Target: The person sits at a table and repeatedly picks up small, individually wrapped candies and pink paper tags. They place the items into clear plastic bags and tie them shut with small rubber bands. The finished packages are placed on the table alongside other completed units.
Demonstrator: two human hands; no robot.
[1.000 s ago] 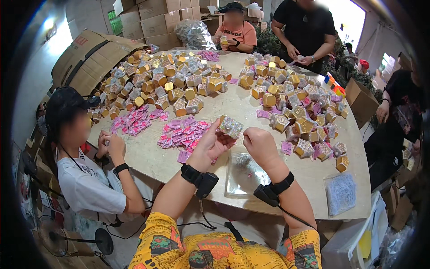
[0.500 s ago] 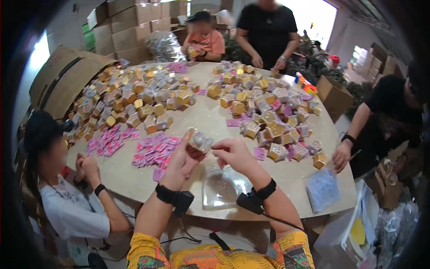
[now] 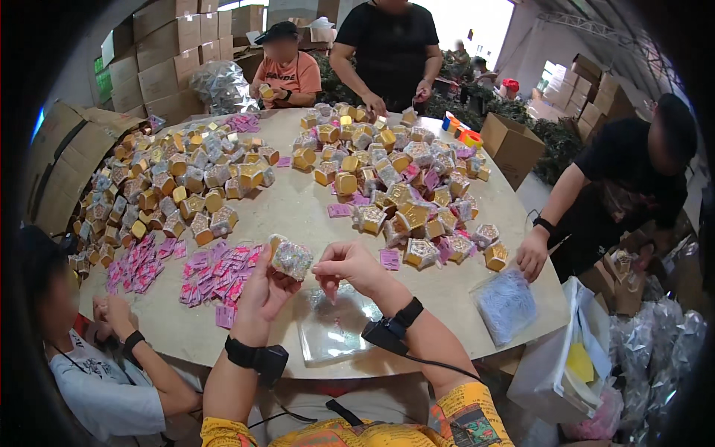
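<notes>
In front of me my left hand (image 3: 260, 293) holds a small house-shaped ornament (image 3: 291, 258), its roof glittery and its walls gold, tilted between thumb and fingers. Just to the right of it is my right hand (image 3: 357, 267), its thumb and fingertips pinched together. Whatever is in that pinch, perhaps a thin thread, is too small to make out. Beneath both hands lies a flat stack of clear plastic (image 3: 316, 349). Pink and purple printed tags (image 3: 216, 276) form a pile to the left of my left hand.
Heaps of similar ornaments cover the table's far left (image 3: 179, 171) and far right (image 3: 402, 179). A clear bag of pale blue strands (image 3: 506, 305) sits at the right edge, by a co-worker's hand (image 3: 533, 253). Other people work around the table. A white bin (image 3: 547, 372) stands at lower right.
The view has swung to the right, so the table appears farther left. The ornament's glittery roof now faces me more. Both hands remain close together around it.
</notes>
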